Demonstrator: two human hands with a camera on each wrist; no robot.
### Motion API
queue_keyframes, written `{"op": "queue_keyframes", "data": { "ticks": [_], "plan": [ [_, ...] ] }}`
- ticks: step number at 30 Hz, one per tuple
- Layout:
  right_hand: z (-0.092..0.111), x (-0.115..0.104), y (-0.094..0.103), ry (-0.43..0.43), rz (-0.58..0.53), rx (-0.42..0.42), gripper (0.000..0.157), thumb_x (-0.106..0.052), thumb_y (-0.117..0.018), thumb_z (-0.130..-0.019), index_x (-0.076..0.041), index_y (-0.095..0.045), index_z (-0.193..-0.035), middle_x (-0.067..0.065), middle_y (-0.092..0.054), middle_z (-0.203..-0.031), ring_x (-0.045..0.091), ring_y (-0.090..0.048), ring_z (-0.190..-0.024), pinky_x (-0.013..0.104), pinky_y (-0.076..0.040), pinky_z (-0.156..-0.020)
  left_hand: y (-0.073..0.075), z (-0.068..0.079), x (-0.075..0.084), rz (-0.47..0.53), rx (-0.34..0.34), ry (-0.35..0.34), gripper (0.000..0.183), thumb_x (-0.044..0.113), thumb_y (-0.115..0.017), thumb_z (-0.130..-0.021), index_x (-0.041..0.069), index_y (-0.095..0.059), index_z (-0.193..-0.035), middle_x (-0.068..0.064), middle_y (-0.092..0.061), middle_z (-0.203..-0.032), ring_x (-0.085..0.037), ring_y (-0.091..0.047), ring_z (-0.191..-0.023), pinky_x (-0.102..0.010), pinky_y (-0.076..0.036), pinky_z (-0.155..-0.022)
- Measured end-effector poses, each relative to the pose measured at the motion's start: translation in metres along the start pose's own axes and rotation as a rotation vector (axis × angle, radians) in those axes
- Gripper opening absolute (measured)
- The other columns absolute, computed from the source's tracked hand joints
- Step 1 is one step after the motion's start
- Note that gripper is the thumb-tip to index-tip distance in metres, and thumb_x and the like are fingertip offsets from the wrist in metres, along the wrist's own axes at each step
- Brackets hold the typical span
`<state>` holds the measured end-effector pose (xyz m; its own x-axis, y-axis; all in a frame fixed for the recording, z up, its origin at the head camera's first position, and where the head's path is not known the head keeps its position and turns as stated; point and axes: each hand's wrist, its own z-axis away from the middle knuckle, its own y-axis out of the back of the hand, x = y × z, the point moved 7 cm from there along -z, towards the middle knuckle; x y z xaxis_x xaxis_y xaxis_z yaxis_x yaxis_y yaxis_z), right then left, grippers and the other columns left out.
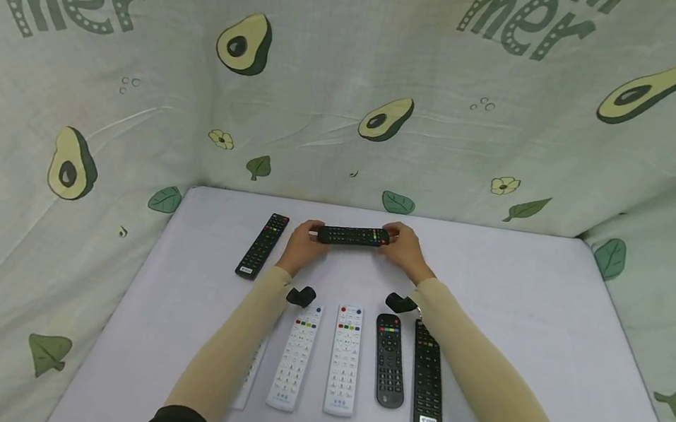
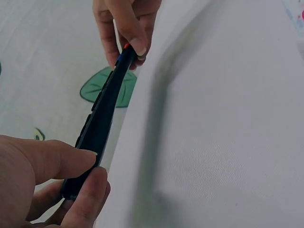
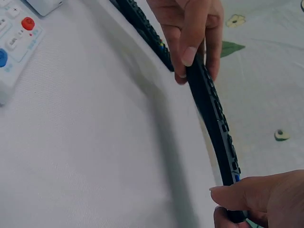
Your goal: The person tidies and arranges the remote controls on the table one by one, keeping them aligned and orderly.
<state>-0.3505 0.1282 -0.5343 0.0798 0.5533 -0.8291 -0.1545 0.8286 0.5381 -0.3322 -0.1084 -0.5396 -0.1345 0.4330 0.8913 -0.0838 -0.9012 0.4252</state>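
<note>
A black remote control (image 1: pixel 352 236) is held level above the far part of the table, its buttons facing the head camera. My left hand (image 1: pixel 305 246) pinches its left end between thumb and fingers; in the left wrist view the thumb (image 2: pixel 78 161) lies along its side. At the other end, near the coloured buttons, my right hand (image 1: pixel 405 250) pinches it likewise, as the right wrist view shows with the thumb (image 3: pixel 237 194) on its edge. The remote's shadow falls on the table beneath. Another black remote (image 1: pixel 262 246) lies slanted to the left of my left hand.
Nearer on the white table (image 1: pixel 530 308) lies a row of remotes: a white one (image 1: pixel 295 359), another white one (image 1: pixel 345 362), a rounded black one (image 1: pixel 389 360) and a long black one (image 1: pixel 428 380). My left forearm partly covers a further white remote (image 1: pixel 250 378). A patterned cloth (image 1: pixel 328 39) hangs behind.
</note>
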Motion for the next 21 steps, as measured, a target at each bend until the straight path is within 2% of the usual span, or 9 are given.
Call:
{"op": "queue_keyframes", "data": {
  "ticks": [9, 16, 21],
  "plan": [
    [0.031, 0.002, 0.03, 0.022, 0.001, -0.022, 0.058, 0.003, -0.075, -0.087, 0.006, -0.056, -0.143, 0.028, -0.058, -0.139, 0.044, -0.058, -0.131, 0.055, -0.051, -0.108, -0.019, 0.033, 0.013, 0.055, -0.03, -0.04, 0.057, -0.002, -0.078, -0.09, 0.003, -0.058, -0.143, -0.018, -0.059, -0.138, -0.032, -0.064, -0.12, -0.044, -0.057, -0.098],
    [0.055, 0.017, 0.047, 0.027, 0.05, -0.046, 0.058, 0.005, -0.074, -0.087, 0.007, -0.056, -0.143, 0.03, -0.057, -0.14, 0.046, -0.057, -0.13, 0.057, -0.052, -0.106, -0.043, 0.063, 0.023, 0.085, -0.09, -0.079, 0.056, -0.002, -0.081, -0.087, 0.001, -0.059, -0.139, -0.018, -0.058, -0.133, -0.029, -0.064, -0.113, -0.039, -0.057, -0.092],
    [0.072, 0.029, 0.057, 0.04, 0.079, -0.046, 0.057, 0.006, -0.074, -0.087, 0.009, -0.055, -0.141, 0.032, -0.057, -0.139, 0.048, -0.058, -0.129, 0.058, -0.053, -0.104, -0.061, 0.079, 0.026, 0.095, -0.123, -0.098, 0.056, 0.0, -0.083, -0.086, 0.002, -0.06, -0.138, -0.016, -0.058, -0.132, -0.026, -0.063, -0.111, -0.036, -0.057, -0.088]
  ]
}}
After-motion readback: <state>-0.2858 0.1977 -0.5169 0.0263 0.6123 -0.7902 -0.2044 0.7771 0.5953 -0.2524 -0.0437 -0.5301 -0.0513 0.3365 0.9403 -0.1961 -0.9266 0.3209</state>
